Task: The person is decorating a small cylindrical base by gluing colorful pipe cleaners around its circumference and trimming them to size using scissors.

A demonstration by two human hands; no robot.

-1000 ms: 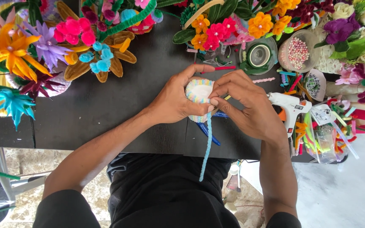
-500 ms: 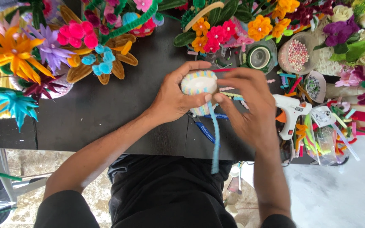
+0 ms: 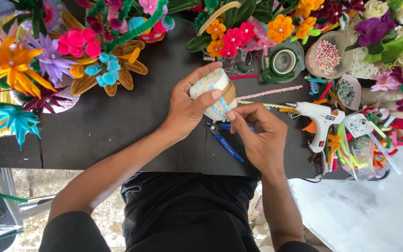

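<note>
Head view shows my left hand [image 3: 190,105] wrapped around a small round cup [image 3: 214,93] sheathed in fuzzy pastel pipe cleaners, held just above the black table [image 3: 117,135]. My right hand [image 3: 257,135], just right of the cup, pinches a pale-blue chenille strand [image 3: 225,106] against its ribbed side. Right of the cup lies a white glue gun [image 3: 320,116]; below it, blue-handled pliers [image 3: 225,142].

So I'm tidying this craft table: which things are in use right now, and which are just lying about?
In use:
left hand
right hand
small cup half wrapped in pastel fuzzy wire

Lying about:
glue gun
blue-handled pliers
bowl of beads
tape roll
fuzzy-wire flowers
</note>
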